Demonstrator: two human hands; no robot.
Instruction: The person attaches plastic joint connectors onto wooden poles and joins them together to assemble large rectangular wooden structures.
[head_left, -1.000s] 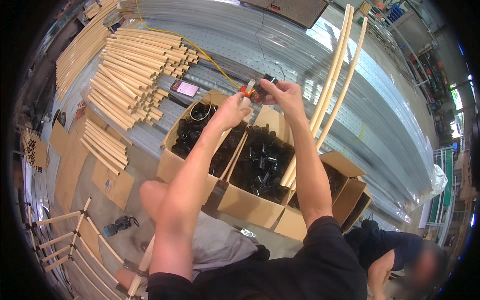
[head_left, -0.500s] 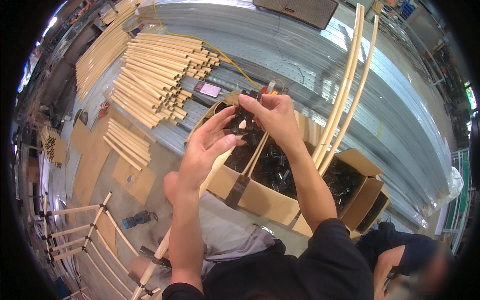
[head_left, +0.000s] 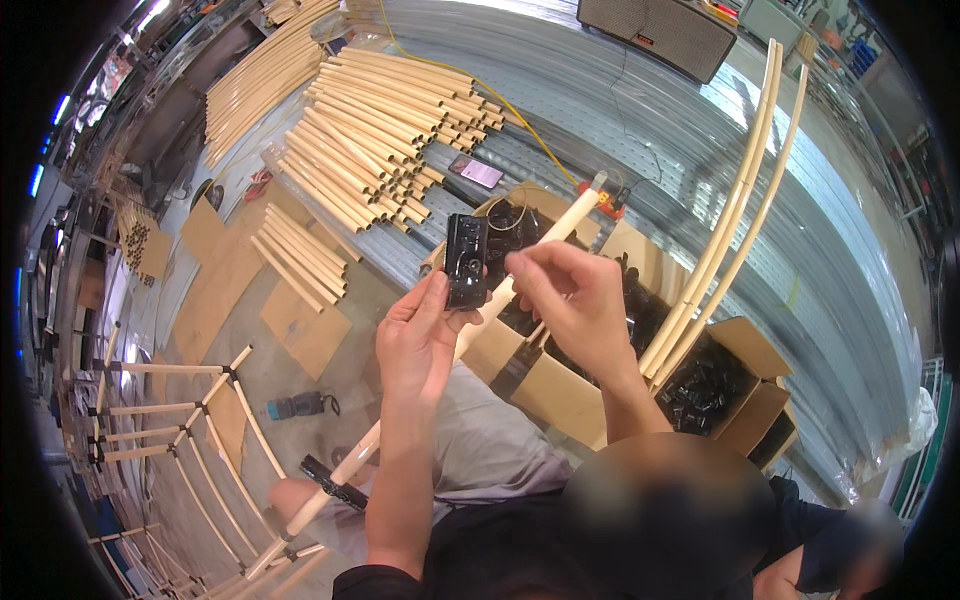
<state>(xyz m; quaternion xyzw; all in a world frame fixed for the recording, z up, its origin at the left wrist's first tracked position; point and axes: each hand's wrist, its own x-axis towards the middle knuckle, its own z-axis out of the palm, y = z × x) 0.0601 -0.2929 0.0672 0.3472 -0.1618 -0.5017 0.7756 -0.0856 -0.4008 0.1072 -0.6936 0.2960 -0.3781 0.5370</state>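
Note:
My left hand point(head_left: 418, 335) grips a glossy black pipe-joint bracket point(head_left: 466, 265), held upright with a small round hole or bolt showing on its face. Beside it, my right hand point(head_left: 580, 295) has thumb and forefinger pinched together; whatever is between them is too small to make out. A long cream pipe point(head_left: 365, 447) slants across my lap and passes behind both hands. Lower down on that pipe sits another black joint point(head_left: 333, 483). Just beyond my hands stands a cardboard box point(head_left: 560, 405) of black joints.
Cut cream pipes point(head_left: 365, 130) lie stacked at far left, near a phone point(head_left: 476, 170). Long pipes point(head_left: 735, 215) lean over the boxes at right. A pipe frame point(head_left: 165, 410) and a teal-and-black tool point(head_left: 302, 405) are on the left floor. Another person point(head_left: 815, 535) is at lower right.
Both hands were together around the black bracket; now the left alone holds it upright, and the right has drawn away from it. The view has shifted, revealing the pipe's upper end.

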